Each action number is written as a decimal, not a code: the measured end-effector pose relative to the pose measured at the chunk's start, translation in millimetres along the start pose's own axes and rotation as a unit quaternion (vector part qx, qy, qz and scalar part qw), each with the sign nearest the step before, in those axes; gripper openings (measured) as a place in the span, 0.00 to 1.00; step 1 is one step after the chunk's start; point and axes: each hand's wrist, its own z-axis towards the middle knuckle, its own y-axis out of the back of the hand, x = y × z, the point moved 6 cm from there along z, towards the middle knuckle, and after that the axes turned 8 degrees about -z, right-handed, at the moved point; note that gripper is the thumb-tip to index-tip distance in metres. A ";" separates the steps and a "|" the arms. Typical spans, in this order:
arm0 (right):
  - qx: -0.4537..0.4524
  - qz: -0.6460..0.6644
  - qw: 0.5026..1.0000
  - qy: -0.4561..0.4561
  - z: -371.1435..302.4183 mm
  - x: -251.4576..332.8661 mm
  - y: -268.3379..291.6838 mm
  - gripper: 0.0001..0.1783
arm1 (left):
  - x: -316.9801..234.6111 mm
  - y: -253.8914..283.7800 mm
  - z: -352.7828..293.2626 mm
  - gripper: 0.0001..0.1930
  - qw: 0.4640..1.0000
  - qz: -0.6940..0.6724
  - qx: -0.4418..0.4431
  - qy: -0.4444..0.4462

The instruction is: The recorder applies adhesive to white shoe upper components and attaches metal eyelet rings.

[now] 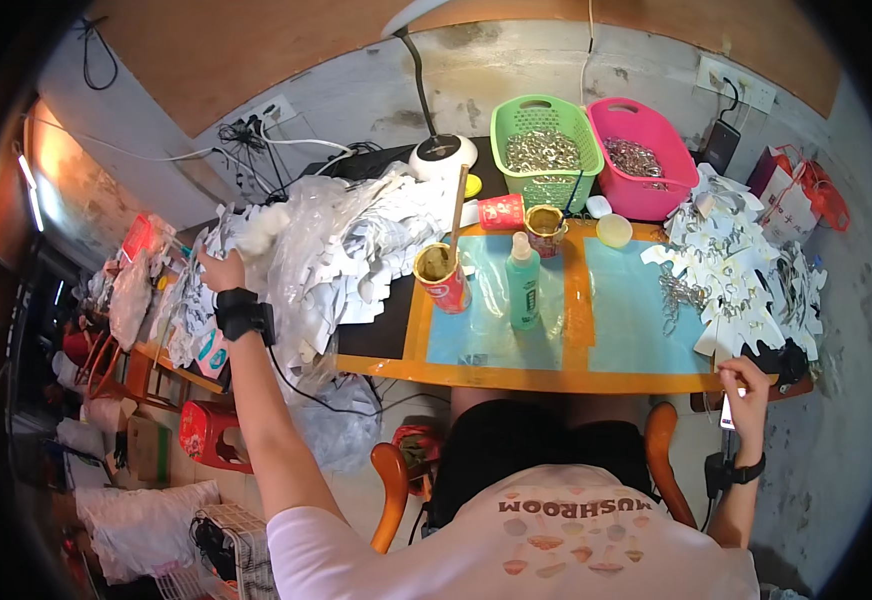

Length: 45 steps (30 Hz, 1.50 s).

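My left hand (222, 271) reaches out to the far left, at the edge of a heap of white cut-out pieces (191, 315). Its fingers are curled against the heap, and whatever they grip is too small to make out. At the table's right front edge, my right hand (746, 388) has its fingers bent together beside a second heap of white pieces (721, 240) with metal rings or clips among them. A small white rectangular object (731, 408) shows beneath that palm; whether the fingers hold it is unclear. Both wrists wear black bands.
Before me stand a green spray bottle (523, 285), an open can with a stick (443, 278) and another open can (545, 230). Green (546, 185) and pink baskets (646, 195) of metal pieces stand behind, near a lamp base (443, 157). Clear plastic sheeting (301, 230) covers the left.
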 end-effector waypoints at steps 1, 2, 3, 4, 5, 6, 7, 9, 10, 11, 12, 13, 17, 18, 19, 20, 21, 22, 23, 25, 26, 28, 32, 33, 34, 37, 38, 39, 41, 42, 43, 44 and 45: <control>0.016 0.014 1.000 0.016 10.4 21.1 -12.0 0.05 | -6.3 15.6 -0.3 0.29 0.996 -0.047 -0.024 -0.077; 0.032 0.027 0.999 0.029 20.9 41.3 -23.0 0.04 | -13.3 28.0 -5.1 0.26 0.983 -0.094 -0.043 -0.154; 0.060 -0.013 0.996 0.070 44.8 62.5 -19.9 0.05 | -41.5 5.0 -45.5 0.26 0.969 -0.191 0.018 -0.154; 0.094 -0.031 0.991 0.090 55.3 77.7 -30.2 0.07 | -97.2 1.0 -89.6 0.27 0.944 -0.268 0.091 -0.170; 0.115 -0.010 0.989 0.096 64.3 90.5 -44.0 0.09 | -130.6 -3.5 -122.0 0.29 0.939 -0.231 0.198 -0.160; 0.139 0.014 0.984 0.107 74.5 103.2 -62.3 0.12 | -150.1 -8.0 -151.9 0.31 0.924 -0.188 0.298 -0.148; 0.158 0.012 0.979 0.131 88.1 120.0 -80.4 0.16 | -151.6 -19.6 -178.1 0.35 0.901 -0.177 0.367 -0.149; 0.168 0.016 0.969 0.182 107.5 149.5 -115.3 0.25 | -172.8 -23.8 -238.7 0.39 0.881 -0.172 0.389 -0.205; 0.158 0.026 0.964 0.214 113.9 164.0 -132.7 0.30 | -168.3 -32.9 -253.2 0.42 0.889 -0.163 0.360 -0.231; 0.167 0.033 0.963 0.209 119.2 169.9 -152.6 0.34 | -161.1 -45.2 -265.0 0.45 0.894 -0.154 0.332 -0.258; 0.174 0.034 0.964 0.200 123.7 171.4 -168.5 0.38 | -161.1 -55.9 -276.2 0.44 0.897 -0.154 0.332 -0.248; 0.145 0.026 0.969 0.200 127.2 174.3 -180.1 0.38 | -160.2 -63.7 -286.2 0.44 0.900 -0.152 0.333 -0.238; 0.106 0.010 0.977 0.183 137.6 176.5 -211.5 0.34 | -152.5 -92.0 -302.6 0.43 0.859 -0.321 0.372 -0.146; 0.115 0.010 0.978 0.173 139.4 174.5 -215.7 0.32 | -153.6 -93.7 -304.3 0.40 0.852 -0.324 0.394 -0.116; 0.084 -0.007 0.982 0.171 140.6 173.4 -212.5 0.30 | -151.4 -97.0 -306.5 0.40 0.844 -0.344 0.402 -0.089; 0.053 -0.024 0.984 0.170 141.7 171.7 -208.3 0.29 | -148.0 -100.4 -309.4 0.39 0.835 -0.363 0.409 -0.062; 0.023 -0.039 0.985 0.169 142.6 170.0 -204.5 0.27 | -146.6 -99.4 -310.0 0.39 0.826 -0.380 0.415 -0.034; 0.010 -0.056 0.987 0.153 146.2 165.6 -200.2 0.27 | -144.8 -95.5 -308.9 0.36 0.829 -0.382 0.408 -0.029; -0.002 -0.072 0.988 0.136 152.5 159.5 -193.4 0.27 | -142.1 -90.6 -307.6 0.34 0.832 -0.384 0.401 -0.024; -0.043 -0.103 0.986 0.125 164.0 139.6 -175.4 0.27 | -143.4 -78.2 -298.0 0.29 0.859 -0.381 0.342 -0.009; -0.072 -0.115 0.982 0.130 169.1 124.2 -165.7 0.27 | -140.5 -71.2 -287.7 0.27 0.881 -0.374 0.289 0.001; -0.100 -0.110 0.982 0.115 178.4 104.4 -157.6 0.29 | -135.0 -45.2 -259.3 0.22 0.959 -0.238 0.131 -0.084; -0.056 -0.070 0.994 0.058 180.7 96.2 -170.9 0.34 | -107.6 -57.0 -212.3 0.10 0.977 0.004 0.111 -0.183; -0.043 -0.065 0.996 0.047 180.3 95.0 -171.1 0.35 | -101.9 -70.1 -205.2 0.08 0.971 0.011 0.183 -0.155; -0.071 -0.047 0.994 0.070 176.6 94.8 -169.0 0.35 | -98.2 -70.3 -200.4 0.07 0.974 -0.019 0.171 -0.147; -0.161 -0.023 0.981 0.107 161.3 92.8 -160.7 0.36 | -108.7 -46.7 -194.7 0.09 0.984 -0.049 0.111 -0.130; -0.191 -0.030 0.976 0.102 156.5 99.0 -157.3 0.36 | -111.6 -37.4 -191.3 0.10 0.983 -0.038 0.083 -0.161; -0.219 -0.036 0.970 0.098 150.1 109.7 -153.4 0.35 | -114.0 -22.0 -190.6 0.09 0.980 -0.097 0.058 -0.164; -0.155 0.051 0.981 0.101 143.5 129.9 -157.6 0.29 | -130.9 3.7 -195.9 0.09 0.959 -0.225 0.014 -0.170; -0.099 0.074 0.986 0.113 142.6 138.3 -161.4 0.27 | -142.4 14.9 -201.7 0.08 0.960 -0.243 0.022 -0.135; -0.042 0.102 0.986 0.124 141.6 150.2 -169.5 0.26 | -154.3 36.4 -208.0 0.08 0.960 -0.258 0.028 -0.102; -0.019 0.121 0.978 0.166 144.2 171.1 -178.1 0.24 | -159.5 53.2 -215.5 0.08 0.960 -0.270 0.033 -0.069; 0.006 0.139 0.968 0.208 149.9 193.4 -188.3 0.22 | -164.8 65.6 -224.0 0.07 0.951 -0.293 0.026 -0.096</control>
